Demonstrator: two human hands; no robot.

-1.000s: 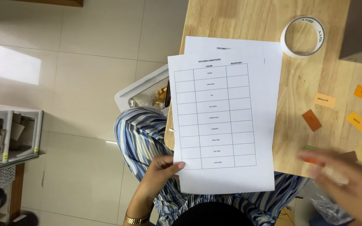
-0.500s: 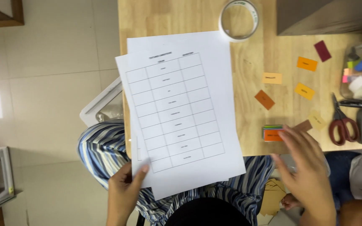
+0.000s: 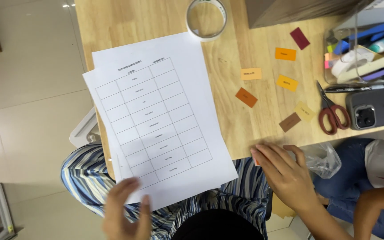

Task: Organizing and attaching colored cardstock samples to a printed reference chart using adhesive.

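The left hand [image 3: 125, 213] is open near the bottom edge of the white paper sheets [image 3: 156, 120], holding nothing. The right hand [image 3: 285, 171] lies flat at the table's [image 3: 236, 89] near edge; what it grips, I cannot tell. Farther off lie small coloured cards [image 3: 286, 82], scissors [image 3: 332, 111], a phone [image 3: 376, 106] and a tape roll [image 3: 206, 18].
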